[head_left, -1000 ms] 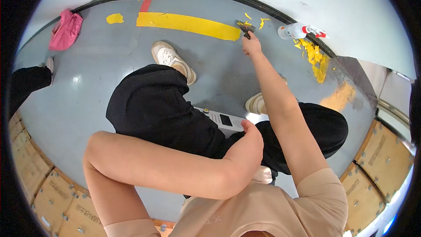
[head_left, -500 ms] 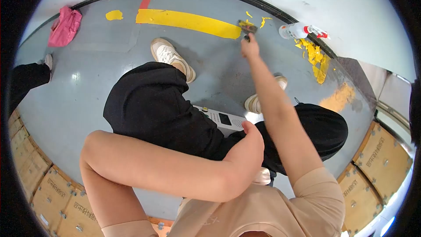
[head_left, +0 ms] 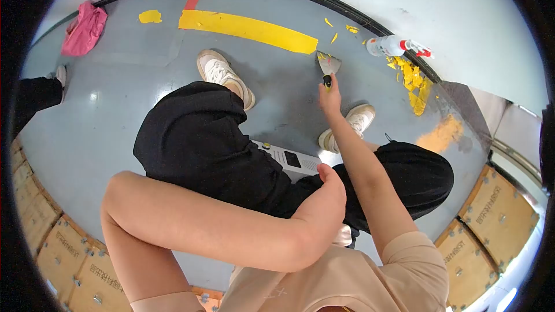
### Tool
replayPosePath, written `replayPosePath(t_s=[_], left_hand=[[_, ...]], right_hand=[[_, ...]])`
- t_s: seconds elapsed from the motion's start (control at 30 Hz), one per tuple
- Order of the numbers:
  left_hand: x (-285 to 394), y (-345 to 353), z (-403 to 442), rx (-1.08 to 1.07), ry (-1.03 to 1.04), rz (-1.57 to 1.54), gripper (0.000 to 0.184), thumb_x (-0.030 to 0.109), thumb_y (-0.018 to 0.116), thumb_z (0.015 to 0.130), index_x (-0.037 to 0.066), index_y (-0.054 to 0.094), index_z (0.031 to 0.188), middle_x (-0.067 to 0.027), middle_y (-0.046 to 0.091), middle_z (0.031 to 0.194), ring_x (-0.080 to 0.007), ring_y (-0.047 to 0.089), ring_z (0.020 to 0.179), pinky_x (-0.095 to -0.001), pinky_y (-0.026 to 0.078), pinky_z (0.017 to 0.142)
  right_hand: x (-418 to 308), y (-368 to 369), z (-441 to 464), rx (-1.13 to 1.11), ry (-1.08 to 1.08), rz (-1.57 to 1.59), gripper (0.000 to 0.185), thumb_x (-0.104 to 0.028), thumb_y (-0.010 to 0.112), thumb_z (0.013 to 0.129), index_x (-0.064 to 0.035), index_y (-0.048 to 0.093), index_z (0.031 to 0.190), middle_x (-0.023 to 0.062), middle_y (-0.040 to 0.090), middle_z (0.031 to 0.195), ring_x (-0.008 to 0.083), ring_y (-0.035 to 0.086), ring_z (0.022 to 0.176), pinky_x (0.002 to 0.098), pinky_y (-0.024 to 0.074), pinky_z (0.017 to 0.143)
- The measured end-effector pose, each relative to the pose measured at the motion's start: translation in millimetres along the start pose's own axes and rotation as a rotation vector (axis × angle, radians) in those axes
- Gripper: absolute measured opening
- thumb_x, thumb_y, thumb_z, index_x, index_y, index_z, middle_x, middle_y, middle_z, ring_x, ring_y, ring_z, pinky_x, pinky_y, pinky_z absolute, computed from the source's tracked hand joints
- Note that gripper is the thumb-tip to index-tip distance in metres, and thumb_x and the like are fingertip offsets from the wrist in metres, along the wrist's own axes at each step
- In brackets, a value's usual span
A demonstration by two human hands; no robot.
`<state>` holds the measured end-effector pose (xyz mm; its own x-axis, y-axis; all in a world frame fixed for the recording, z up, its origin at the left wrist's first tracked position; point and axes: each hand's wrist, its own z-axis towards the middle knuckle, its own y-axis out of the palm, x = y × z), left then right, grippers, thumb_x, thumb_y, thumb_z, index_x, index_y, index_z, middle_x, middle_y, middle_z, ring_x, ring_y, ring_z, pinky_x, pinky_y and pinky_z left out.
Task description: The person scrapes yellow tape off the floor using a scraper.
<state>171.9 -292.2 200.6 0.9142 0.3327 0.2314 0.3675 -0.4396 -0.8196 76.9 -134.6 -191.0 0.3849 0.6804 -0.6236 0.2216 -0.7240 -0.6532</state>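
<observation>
My right hand [head_left: 330, 97] grips the black and yellow handle of a scraper [head_left: 329, 63]. The wide metal blade points away from me, just off the right end of a yellow floor tape strip [head_left: 248, 30], and carries a few yellow bits. Small yellow scraps [head_left: 334, 38] lie on the floor beyond the blade. My left hand [head_left: 329, 192] rests across my lap near my thigh; its thumb shows, but the other fingers are hidden. Under my legs, a light grey device with a dark screen [head_left: 293, 160] is partly visible.
A spray bottle with a red trigger [head_left: 386, 45] stands by the wall, beside a pile of yellow scraps [head_left: 417, 84]. A pink cloth [head_left: 85, 30] lies far left, near another person's leg [head_left: 41, 101]. Wooden crates [head_left: 500, 211] line both sides behind me.
My right hand has drawn the scraper back from the scraps toward me, and its blade face now shows more. Loose yellow slivers lie where the blade was. My left hand stays put.
</observation>
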Motion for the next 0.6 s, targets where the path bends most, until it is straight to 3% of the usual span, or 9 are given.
replayPosePath(t_s=[0.07,0.17,0.27,0.33,0.4,0.47,0.53,0.6], left_hand=[[0.2,0.3,0.5,-0.003,-0.006,-0.002,0.039,0.023,0.046,0.085,-0.001,0.055,0.114,-0.0171,0.056,0.109,-0.0306,0.05,0.105,-0.0468,0.034,0.094],[1.7,-0.1,3.6,-0.004,-0.011,-0.002,0.039,0.023,0.046,0.085,-0.001,0.056,0.114,-0.017,0.056,0.109,-0.0306,0.05,0.105,-0.0469,0.035,0.094],[1.1,-0.6,6.2,0.004,-0.018,0.0,0.038,0.023,0.046,0.085,-0.001,0.056,0.114,-0.0166,0.056,0.109,-0.0305,0.05,0.105,-0.0467,0.035,0.094],[-1.0,-0.4,7.3,0.012,-0.041,0.002,0.038,0.023,0.046,0.085,0.0,0.056,0.113,-0.0163,0.056,0.109,-0.0304,0.05,0.105,-0.0465,0.035,0.094],[-5.0,-1.1,4.6,0.014,-0.03,-0.01,0.038,0.023,0.046,0.085,0.0,0.056,0.113,-0.0162,0.056,0.108,-0.0303,0.05,0.105,-0.0462,0.035,0.094],[-7.8,-0.7,3.3,0.023,-0.042,-0.018,0.038,0.023,0.046,0.085,0.0,0.056,0.113,-0.0161,0.056,0.108,-0.0302,0.05,0.105,-0.0458,0.035,0.094],[-5.7,2.6,3.0,0.036,-0.071,-0.023,0.038,0.023,0.046,0.085,0.0,0.056,0.113,-0.0161,0.056,0.107,-0.0303,0.05,0.105,-0.0455,0.035,0.094],[-3.0,3.9,-0.8,0.044,-0.082,-0.018,0.037,0.022,0.046,0.085,-0.001,0.056,0.112,-0.0161,0.056,0.106,-0.0303,0.05,0.105,-0.0452,0.035,0.094]], right_hand=[[-3.2,-4.5,16.9,-0.007,0.002,0.069,0.058,-0.024,0.058,0.08,-0.0088,0.037,0.132,0.0226,0.058,0.11,0.0379,0.056,0.099,0.0397,0.0435,0.085],[-26.9,-9.9,53.6,0.009,-0.032,0.056,0.058,-0.029,0.059,0.079,-0.0092,0.041,0.13,0.0201,0.056,0.115,0.0364,0.054,0.106,0.04,0.0417,0.089],[-62.9,-22.0,91.1,0.102,-0.312,-0.134,0.052,-0.031,0.059,0.078,-0.0107,0.048,0.125,0.0191,0.058,0.112,0.035,0.055,0.104,0.0388,0.0426,0.089],[-80.7,-32.5,120.8,0.013,-0.173,-0.086,0.048,-0.032,0.06,0.077,-0.0135,0.054,0.12,0.019,0.059,0.109,0.035,0.054,0.105,0.0387,0.042,0.09],[-62.6,-34.6,174.4,0.008,-0.207,-0.183,0.046,-0.031,0.062,0.078,-0.0176,0.054,0.121,0.0086,0.061,0.084,0.0188,0.054,0.069,0.0301,0.0433,0.06],[-57.9,-52.4,191.3,-0.086,-0.136,-0.164,0.042,-0.029,0.062,0.078,-0.0199,0.057,0.119,0.0046,0.063,0.072,0.0124,0.056,0.054,0.0275,0.045,0.047],[-74.1,-87.7,173.5,-0.27,0.045,-0.027,0.038,-0.028,0.062,0.077,-0.0203,0.06,0.115,0.007,0.063,0.074,0.0157,0.059,0.059,0.0307,0.0472,0.05],[-78.3,-116.0,161.0,-0.279,0.027,-0.16,0.037,-0.024,0.061,0.078,-0.0208,0.061,0.115,0.0003,0.057,0.062,0.0071,0.046,0.044,0.0241,0.036,0.038]])
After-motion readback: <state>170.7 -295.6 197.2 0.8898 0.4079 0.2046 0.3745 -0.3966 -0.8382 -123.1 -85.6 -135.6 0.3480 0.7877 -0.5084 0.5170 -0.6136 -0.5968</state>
